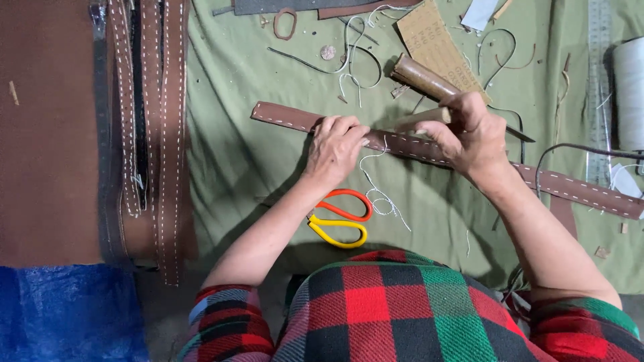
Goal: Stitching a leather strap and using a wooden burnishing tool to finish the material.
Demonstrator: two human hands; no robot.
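Note:
A long brown leather strap with white stitching lies slanted across the green cloth. My left hand presses down on the strap near its middle, fingers closed over it. My right hand grips a light wooden tool handle just above the strap, to the right of the left hand. Loose white thread trails from the strap toward me. Scissors with one orange and one yellow handle lie on the cloth just below my left wrist.
Several stitched brown straps lie side by side at the left on a large brown leather sheet. A brown cardboard tube, a punched card, a metal ruler, a white thread spool and scraps sit at the far side.

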